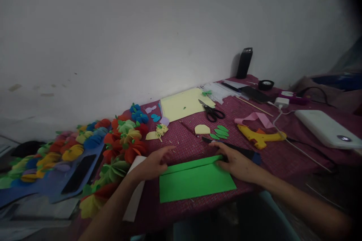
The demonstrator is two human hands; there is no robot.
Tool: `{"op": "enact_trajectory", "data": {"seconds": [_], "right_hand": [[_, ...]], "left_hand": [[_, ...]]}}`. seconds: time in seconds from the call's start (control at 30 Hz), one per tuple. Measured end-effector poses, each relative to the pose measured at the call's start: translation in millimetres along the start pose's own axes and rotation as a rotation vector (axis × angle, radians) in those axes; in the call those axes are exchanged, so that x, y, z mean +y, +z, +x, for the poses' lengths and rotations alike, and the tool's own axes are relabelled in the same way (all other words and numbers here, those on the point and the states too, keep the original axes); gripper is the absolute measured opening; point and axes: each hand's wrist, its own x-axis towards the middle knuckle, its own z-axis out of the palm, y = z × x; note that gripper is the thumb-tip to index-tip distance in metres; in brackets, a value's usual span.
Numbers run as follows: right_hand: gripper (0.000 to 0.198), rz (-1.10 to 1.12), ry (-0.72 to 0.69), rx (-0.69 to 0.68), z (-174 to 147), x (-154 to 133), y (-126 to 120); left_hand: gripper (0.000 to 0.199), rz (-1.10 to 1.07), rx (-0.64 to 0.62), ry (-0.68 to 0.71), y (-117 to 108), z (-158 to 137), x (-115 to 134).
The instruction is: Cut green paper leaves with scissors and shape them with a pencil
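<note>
A bright green paper sheet [195,184] lies before me, with a narrow strip folded along its far edge. My right hand [233,161] grips the right end of that fold between thumb and fingers. At the sheet's left end, my left hand [152,162] is held with thumb and fingers apart, holding nothing; its thumb is close to the fold, and I cannot tell whether it touches. Beyond the sheet lie green leaf cutouts [220,132], a cream rounded piece [202,129] and black-handled scissors [212,113]. A dark pointed tool [240,150] is partly hidden behind my right hand.
Colourful paper flowers [124,139] crowd the left side. Pale yellow sheets [183,103] lie near the wall. To the right are a yellow glue gun [258,135], a pink ribbon [257,119], a white power bank [328,128] and cables. A black bottle [244,63] stands behind.
</note>
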Motion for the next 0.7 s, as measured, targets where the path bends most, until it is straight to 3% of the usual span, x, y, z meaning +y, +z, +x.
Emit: {"op": "enact_trajectory", "data": {"seconds": [0.1,0.17,0.27,0.37,0.7], "right_hand": [[0.045,-0.07,-0.003,0.042,2.1,3.0,2.9],[0.044,-0.106,-0.012,0.056,3.6,5.0,4.8],[0.046,-0.107,0.002,0.073,4.2,5.2,6.1],[0.048,-0.094,0.033,0.075,2.2,2.0,5.2],[0.045,-0.371,-0.095,0.047,-3.4,-0.8,8.5]], "left_hand": [[0.051,0.21,0.203,0.088,12.4,-3.9,11.9],[0.036,0.307,0.254,0.135,25.3,-4.7,20.0],[0.019,0.449,0.179,0.177,44.9,-2.0,26.0],[0.023,0.558,0.151,0.136,57.3,4.2,25.2],[0.025,0.708,0.115,0.082,62.5,11.5,22.2]]}}
